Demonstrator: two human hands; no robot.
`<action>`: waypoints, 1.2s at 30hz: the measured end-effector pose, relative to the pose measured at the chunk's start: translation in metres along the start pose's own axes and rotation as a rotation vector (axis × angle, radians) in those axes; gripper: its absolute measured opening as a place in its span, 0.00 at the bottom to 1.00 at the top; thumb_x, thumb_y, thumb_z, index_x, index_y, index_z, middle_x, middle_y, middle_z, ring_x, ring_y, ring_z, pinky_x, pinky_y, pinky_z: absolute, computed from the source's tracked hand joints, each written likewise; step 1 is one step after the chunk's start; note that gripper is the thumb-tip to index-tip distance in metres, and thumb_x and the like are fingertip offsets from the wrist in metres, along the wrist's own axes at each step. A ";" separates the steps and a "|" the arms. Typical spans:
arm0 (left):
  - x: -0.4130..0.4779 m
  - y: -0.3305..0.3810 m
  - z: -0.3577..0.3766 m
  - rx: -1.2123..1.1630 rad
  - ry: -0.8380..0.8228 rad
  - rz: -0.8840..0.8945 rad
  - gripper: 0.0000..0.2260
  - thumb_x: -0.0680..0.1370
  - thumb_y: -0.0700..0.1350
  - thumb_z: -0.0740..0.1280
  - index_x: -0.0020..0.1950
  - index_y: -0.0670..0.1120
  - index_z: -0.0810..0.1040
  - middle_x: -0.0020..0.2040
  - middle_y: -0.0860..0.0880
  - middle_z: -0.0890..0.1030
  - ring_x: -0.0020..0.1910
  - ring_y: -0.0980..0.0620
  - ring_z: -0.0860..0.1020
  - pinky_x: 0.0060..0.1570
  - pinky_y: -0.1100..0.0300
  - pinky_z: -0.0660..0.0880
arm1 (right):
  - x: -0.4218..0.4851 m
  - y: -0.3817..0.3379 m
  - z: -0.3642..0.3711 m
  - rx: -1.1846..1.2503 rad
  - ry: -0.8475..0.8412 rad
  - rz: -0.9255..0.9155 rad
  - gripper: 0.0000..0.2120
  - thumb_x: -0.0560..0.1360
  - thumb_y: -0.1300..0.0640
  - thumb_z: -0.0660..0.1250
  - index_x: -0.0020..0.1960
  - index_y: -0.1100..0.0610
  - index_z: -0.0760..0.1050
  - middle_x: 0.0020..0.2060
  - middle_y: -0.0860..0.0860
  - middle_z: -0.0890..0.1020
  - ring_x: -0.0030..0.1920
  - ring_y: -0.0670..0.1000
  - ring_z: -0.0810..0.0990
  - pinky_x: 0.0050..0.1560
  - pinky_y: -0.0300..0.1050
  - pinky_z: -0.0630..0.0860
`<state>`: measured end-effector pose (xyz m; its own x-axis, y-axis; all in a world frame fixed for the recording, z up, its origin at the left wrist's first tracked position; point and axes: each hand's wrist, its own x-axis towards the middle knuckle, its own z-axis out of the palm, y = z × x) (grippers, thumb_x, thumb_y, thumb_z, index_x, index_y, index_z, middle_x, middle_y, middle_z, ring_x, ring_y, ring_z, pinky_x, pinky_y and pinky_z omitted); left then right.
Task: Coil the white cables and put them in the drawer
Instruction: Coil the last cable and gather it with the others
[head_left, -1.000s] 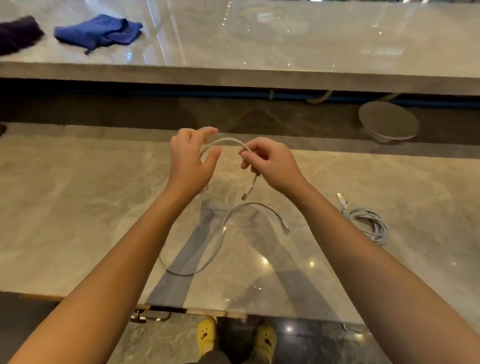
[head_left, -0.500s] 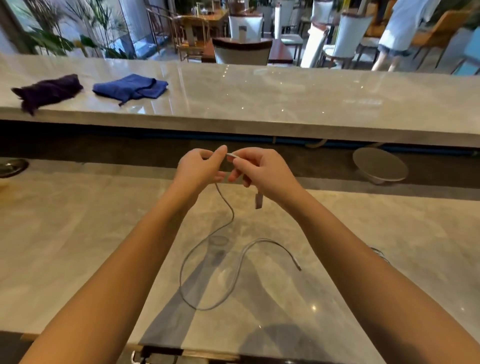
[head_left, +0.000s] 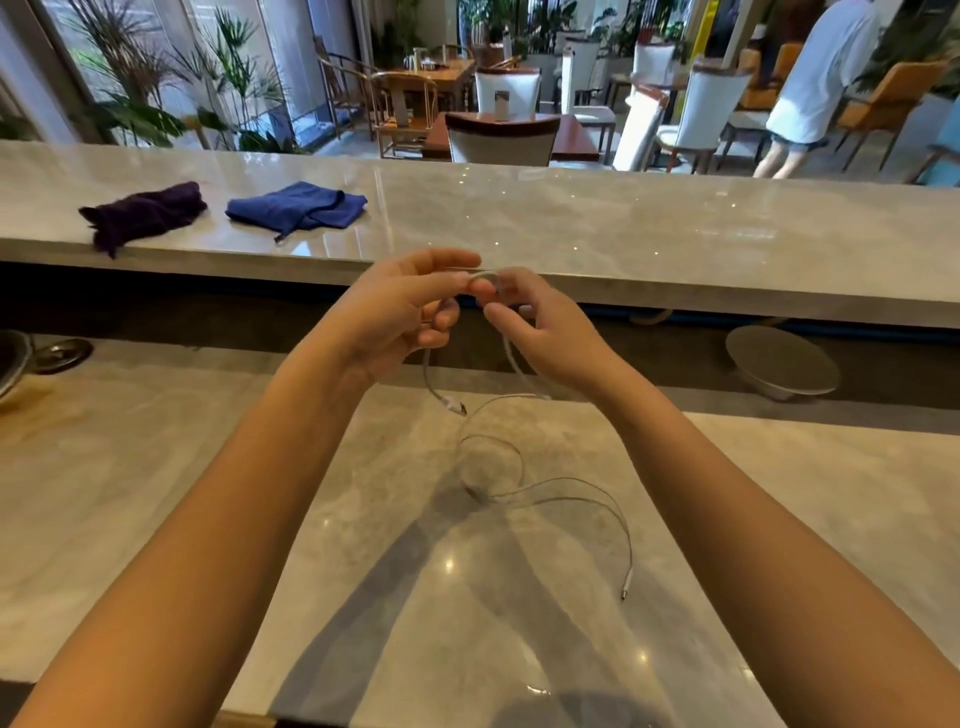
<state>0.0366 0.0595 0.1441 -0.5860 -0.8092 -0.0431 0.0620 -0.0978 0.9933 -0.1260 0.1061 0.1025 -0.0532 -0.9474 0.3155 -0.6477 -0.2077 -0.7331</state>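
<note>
A thin white cable (head_left: 519, 457) is held up between both hands above the marble counter (head_left: 130, 493). My left hand (head_left: 400, 312) pinches a short loop of it; one plug end (head_left: 456, 406) dangles just below that hand. My right hand (head_left: 540, 327) grips the same loop from the right, fingertips almost touching the left ones. The rest of the cable drops from my right hand, curls on the counter and ends in a second plug (head_left: 626, 587) at the right. No drawer is in view.
A raised marble ledge (head_left: 571, 223) runs across behind the counter, with a dark purple cloth (head_left: 140, 213) and a blue cloth (head_left: 296, 205) on it. A round metal dish (head_left: 779, 364) sits in the gap at right. Chairs, tables and a person stand beyond.
The view has tilted upward. My hands rose and came together, a small loop formed between them, and the slack on the counter shifted right. The second coiled cable dropped out of view.
</note>
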 end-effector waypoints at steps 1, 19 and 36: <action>0.001 0.002 -0.003 -0.037 -0.022 0.019 0.10 0.78 0.39 0.63 0.59 0.44 0.74 0.45 0.46 0.80 0.26 0.59 0.70 0.22 0.69 0.66 | 0.002 -0.001 0.001 0.130 -0.014 0.030 0.11 0.79 0.57 0.60 0.59 0.57 0.73 0.48 0.52 0.81 0.49 0.45 0.79 0.54 0.39 0.75; 0.005 0.041 -0.028 -0.374 -0.322 0.455 0.17 0.83 0.48 0.46 0.67 0.50 0.68 0.27 0.54 0.68 0.26 0.59 0.64 0.32 0.65 0.68 | -0.009 0.073 0.010 0.024 -0.020 0.113 0.16 0.81 0.52 0.55 0.40 0.55 0.77 0.28 0.48 0.74 0.27 0.42 0.71 0.33 0.37 0.68; -0.007 -0.006 -0.024 0.107 -0.156 -0.028 0.15 0.82 0.48 0.53 0.41 0.45 0.72 0.24 0.51 0.67 0.21 0.55 0.67 0.22 0.65 0.67 | 0.018 -0.052 -0.031 -0.398 0.132 -0.415 0.12 0.74 0.48 0.66 0.49 0.55 0.81 0.36 0.49 0.81 0.34 0.46 0.75 0.37 0.45 0.75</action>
<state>0.0596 0.0525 0.1356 -0.7051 -0.7063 -0.0622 -0.0375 -0.0505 0.9980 -0.1168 0.1071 0.1653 0.1882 -0.7627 0.6188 -0.8688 -0.4231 -0.2573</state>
